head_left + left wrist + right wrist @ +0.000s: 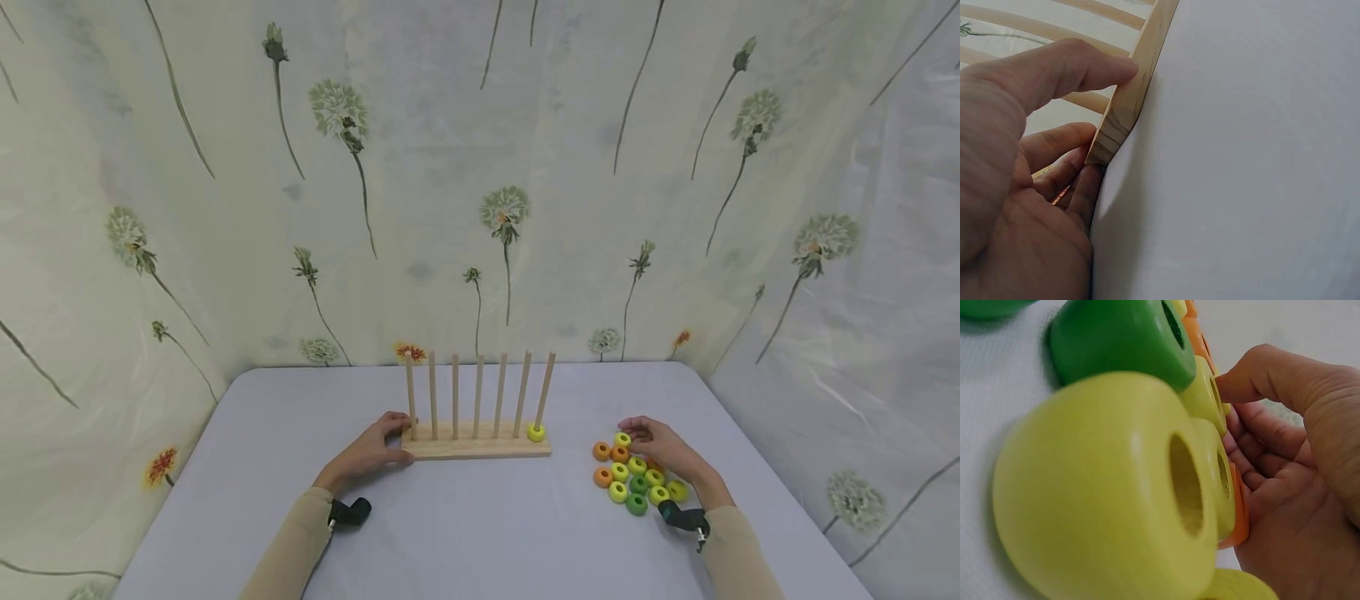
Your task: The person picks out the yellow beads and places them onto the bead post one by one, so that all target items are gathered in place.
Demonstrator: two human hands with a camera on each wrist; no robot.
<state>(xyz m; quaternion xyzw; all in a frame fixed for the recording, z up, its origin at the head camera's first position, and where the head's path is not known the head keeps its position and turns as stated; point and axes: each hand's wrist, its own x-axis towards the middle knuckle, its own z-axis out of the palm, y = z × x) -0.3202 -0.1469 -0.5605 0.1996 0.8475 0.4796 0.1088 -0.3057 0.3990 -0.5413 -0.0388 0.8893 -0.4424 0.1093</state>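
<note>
A wooden peg rack (480,450) stands upright on the table, with several thin pegs rising from its flat base. One yellow bead (536,433) sits at the foot of its rightmost peg. My left hand (381,442) grips the base's left end, thumb on the front edge and fingers behind, as the left wrist view shows. Over the far edge of a group of beads, my right hand (660,446) has thumb and fingertips at a yellow bead (622,439) and appears to pinch it. In the right wrist view nearer beads mostly hide that contact.
Loose yellow, green (637,503) and orange (603,477) beads lie close together on the white table (480,533), right of the rack. Dandelion-patterned cloth (420,208) hangs behind and beside the table. Each wrist wears a black camera (350,512).
</note>
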